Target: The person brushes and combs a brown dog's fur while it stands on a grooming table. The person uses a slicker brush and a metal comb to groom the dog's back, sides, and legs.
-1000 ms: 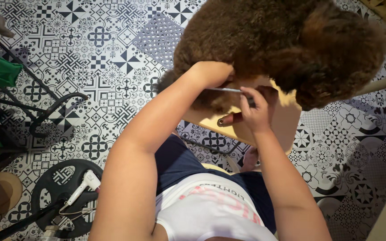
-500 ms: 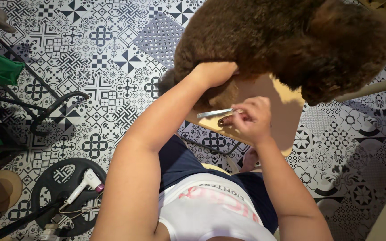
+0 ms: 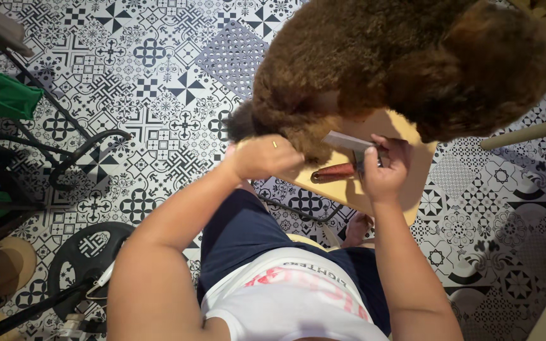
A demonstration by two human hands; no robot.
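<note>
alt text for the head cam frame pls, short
Seen from above, a person's left hand grips the fur of a brown curly dog on a small wooden table, while the right hand holds a metal comb to the coat. Patterned black-and-white floor tiles lie below.

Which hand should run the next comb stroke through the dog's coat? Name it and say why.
Right. The right hand already holds the metal comb against the brown dog; the left hand is busy gripping its fur.
</note>
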